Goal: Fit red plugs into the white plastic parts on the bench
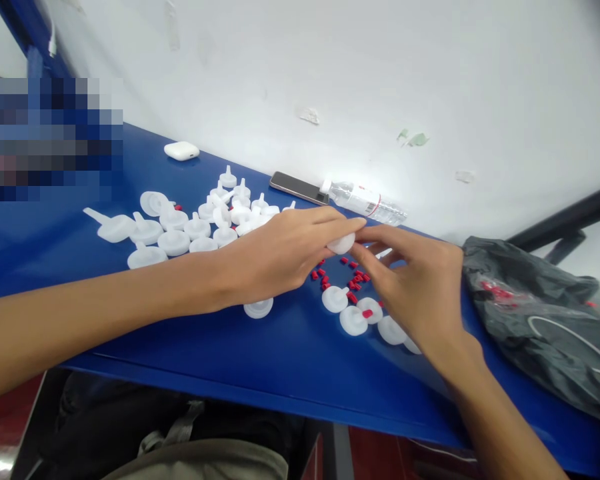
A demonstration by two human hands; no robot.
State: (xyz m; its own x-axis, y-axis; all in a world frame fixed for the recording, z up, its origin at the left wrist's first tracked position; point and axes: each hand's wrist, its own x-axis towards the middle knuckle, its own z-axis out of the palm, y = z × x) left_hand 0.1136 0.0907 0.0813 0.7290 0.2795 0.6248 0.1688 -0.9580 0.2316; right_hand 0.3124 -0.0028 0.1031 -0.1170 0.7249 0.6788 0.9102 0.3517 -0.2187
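A white wall (260,87) rises behind a blue tabletop (275,363). At left lies a cluster of white spouted caps (174,242), the visible spouts mostly bare, with a little red among them. By my reading, this larger share is unfinished. One more cap (259,308) sits below the left hand (275,253), whose fingers pinch a white cap (341,244) above the tabletop. Below it are loose red pieces (325,284), apparently unfitted, and a smaller group of caps (354,321); one has red at its spout, so perhaps a few are done. The right hand (423,283) brings thumb and forefinger to the held cap's edge; I cannot tell what they grip. A dark bag (535,307) with red inside lies far right.
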